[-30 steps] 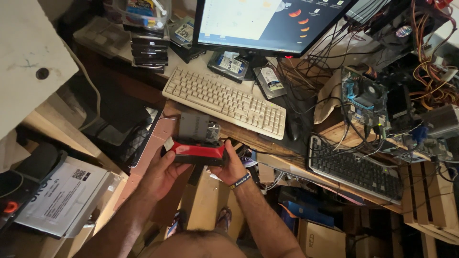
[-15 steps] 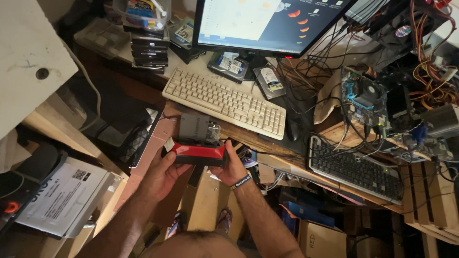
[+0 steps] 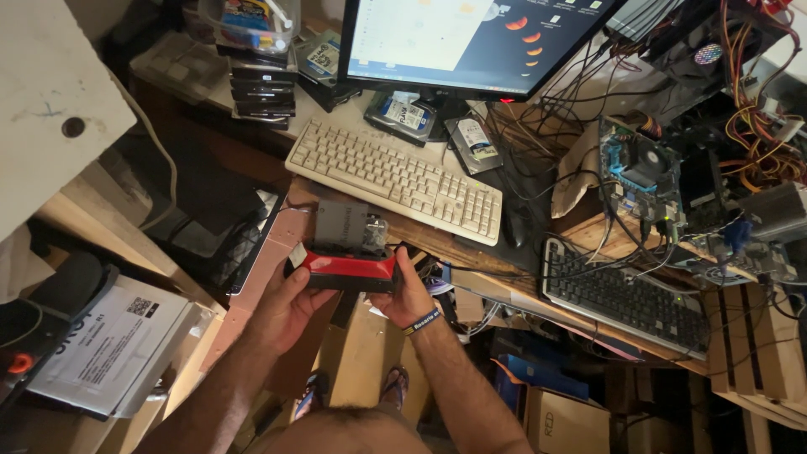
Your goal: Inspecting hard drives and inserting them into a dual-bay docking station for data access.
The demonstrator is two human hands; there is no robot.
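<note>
A red and black plastic docking cradle [image 3: 349, 271] with a grey box-shaped drive [image 3: 346, 228] standing in it sits between both hands, just before the cream keyboard [image 3: 395, 178] on the table [image 3: 471, 252]. The left hand [image 3: 286, 307] fingers [image 3: 296, 273] clasp its left end; the right hand [image 3: 408, 294] fingers wrap its right end, apparently tight.

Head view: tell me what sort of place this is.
Probably a computer repair bench or hobby workshop. A bare green circuit board with a fan sits among tangled coloured wires, loose hard drives lie under the monitor, and both hands hold a red-and-black docking device.
</note>
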